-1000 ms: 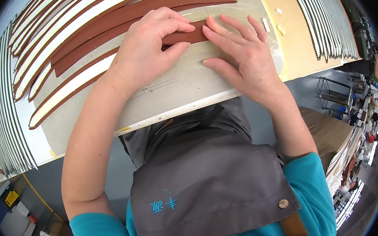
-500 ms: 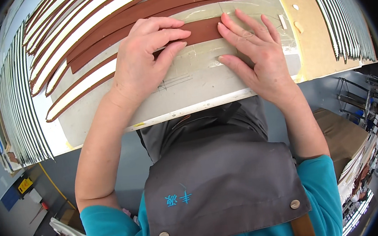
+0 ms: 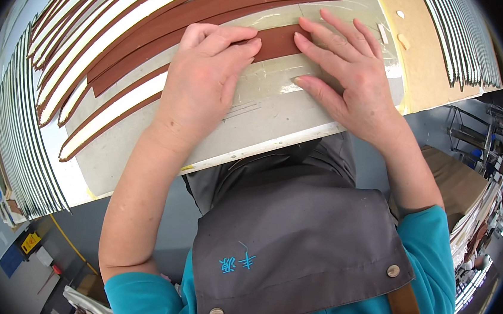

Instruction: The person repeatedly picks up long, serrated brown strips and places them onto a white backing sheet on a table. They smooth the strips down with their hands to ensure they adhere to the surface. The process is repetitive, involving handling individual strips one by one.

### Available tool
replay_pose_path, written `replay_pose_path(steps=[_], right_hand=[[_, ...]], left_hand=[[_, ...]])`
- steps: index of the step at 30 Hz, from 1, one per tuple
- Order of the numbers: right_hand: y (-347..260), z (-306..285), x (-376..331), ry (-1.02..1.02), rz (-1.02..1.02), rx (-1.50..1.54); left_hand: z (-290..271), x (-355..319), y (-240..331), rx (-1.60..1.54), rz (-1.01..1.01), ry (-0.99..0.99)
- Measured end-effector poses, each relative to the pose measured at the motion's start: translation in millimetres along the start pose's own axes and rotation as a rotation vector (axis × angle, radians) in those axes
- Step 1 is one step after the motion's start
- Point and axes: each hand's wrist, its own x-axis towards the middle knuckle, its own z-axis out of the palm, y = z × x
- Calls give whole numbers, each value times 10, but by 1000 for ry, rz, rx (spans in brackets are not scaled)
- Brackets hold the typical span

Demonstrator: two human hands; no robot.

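A brown strip (image 3: 278,42), leather-like, lies flat on the work surface between my hands. My left hand (image 3: 205,77) has thumb and fingers drawn together in a pinch on its left part, hiding what is beneath the palm. To the left of that hand, a length with a cream middle and brown edges (image 3: 113,115) comes out, ending in a gathered tip; whether it is one piece with the brown part I cannot tell. My right hand (image 3: 348,68) is open, fingers spread, with fingertips at the right end of the brown strip and the thumb on the surface below.
Wide brown strips (image 3: 238,1) and several cream-centred strips (image 3: 107,41) lie beyond my hands. Rows of thin dark-edged strips stand at the left (image 3: 27,129) and right (image 3: 455,25). Small pale scraps (image 3: 403,40) lie on the tan board. The table's front edge (image 3: 263,150) is close to me.
My left thumb and fingers have closed together, shutting the gap between them. Both hands and the strips appear slightly farther right in the picture. The right hand keeps its spread pose.
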Motion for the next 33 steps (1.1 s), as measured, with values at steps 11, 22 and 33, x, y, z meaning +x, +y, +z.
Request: replay_pose_path(steps=[11, 22, 33], right_hand=[[164, -157, 177, -148, -198, -111], [176, -193, 203, -211, -170, -114], [-90, -310, 545, -158, 134, 177]], left_hand=[[-150, -220, 138, 324, -45, -83], [-156, -347, 113, 340, -99, -50], [-132, -74, 97, 256, -52, 70]])
